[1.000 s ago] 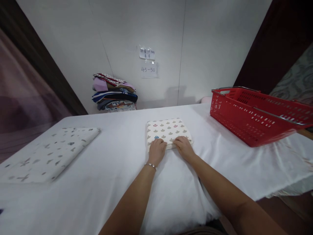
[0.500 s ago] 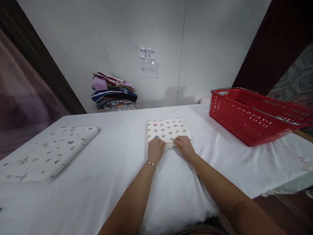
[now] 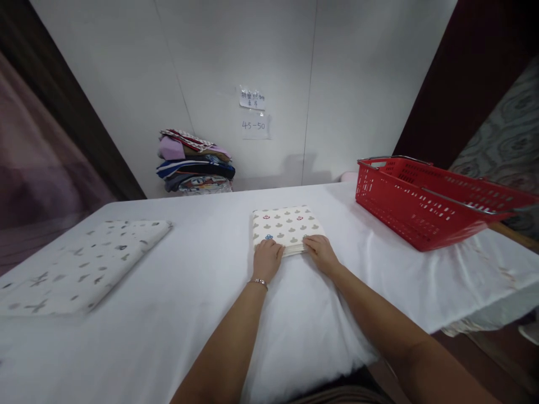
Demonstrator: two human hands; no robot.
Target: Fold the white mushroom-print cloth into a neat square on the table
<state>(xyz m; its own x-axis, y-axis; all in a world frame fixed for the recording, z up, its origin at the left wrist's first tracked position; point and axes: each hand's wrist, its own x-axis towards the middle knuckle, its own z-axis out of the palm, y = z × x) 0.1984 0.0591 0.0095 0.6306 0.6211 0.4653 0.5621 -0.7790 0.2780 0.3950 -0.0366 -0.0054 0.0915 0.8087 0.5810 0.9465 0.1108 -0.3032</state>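
Observation:
A folded cream cloth (image 3: 287, 222) with small beige, red and blue motifs lies flat in the middle of the white-covered table (image 3: 202, 247). My left hand (image 3: 268, 259) grips its near edge at the left corner, fingers on top; a bracelet circles that wrist. At the near right corner my right hand (image 3: 321, 255) holds the same edge, its fingers closed over the cloth. Several stacked layers show along the edge between the two hands. The thumbs are mostly hidden.
A larger folded white cloth (image 3: 88, 266) with grey prints lies at the left. The red plastic basket (image 3: 416, 207) with metal handles stands at the right. Behind the table, a pile of folded fabrics (image 3: 196, 163) rests against the wall, left of two paper signs (image 3: 255, 115).
My hands stay at the cloth's near edge, the right one shifting only slightly. The view turns a little to the right and up, so the basket sits farther left.

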